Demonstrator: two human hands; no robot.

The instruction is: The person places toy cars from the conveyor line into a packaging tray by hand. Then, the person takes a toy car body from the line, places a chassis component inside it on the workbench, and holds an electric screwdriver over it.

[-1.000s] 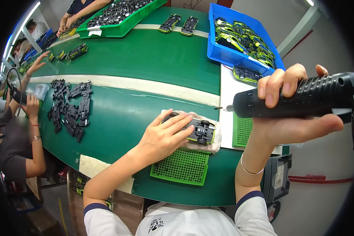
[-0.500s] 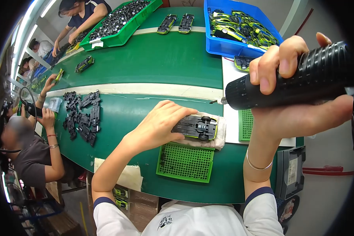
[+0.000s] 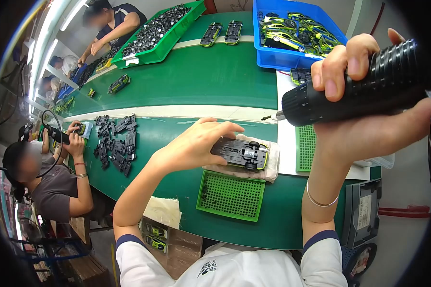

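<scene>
A toy car (image 3: pixel 239 154) lies upside down, its black chassis and wheels facing up, on a pale cloth-covered pad (image 3: pixel 272 165). My left hand (image 3: pixel 194 146) is around the car's left end, thumb at the near side and fingers at the far side. My right hand (image 3: pixel 354 119) grips a black electric screwdriver (image 3: pixel 316 103), held above the table to the right of the car. Its bit points left, with a small dark screw (image 3: pixel 266 117) at the tip, apart from the car. Just in front of the pad sits a green perforated tray (image 3: pixel 232 196) with small dark pieces along its left side.
A blue bin (image 3: pixel 268 58) of toy cars and a green bin (image 3: pixel 139 55) of black parts stand at the back. Black chassis parts (image 3: pixel 115 141) are piled left. Another green tray (image 3: pixel 305 148) is at right. A co-worker (image 3: pixel 57 182) sits at left, holding a tool.
The view has shifted slightly. My left fingers have lifted a little off the car's top, and the screwdriver has moved slightly up. The co-worker at left has lowered a raised hand toward the tool.
</scene>
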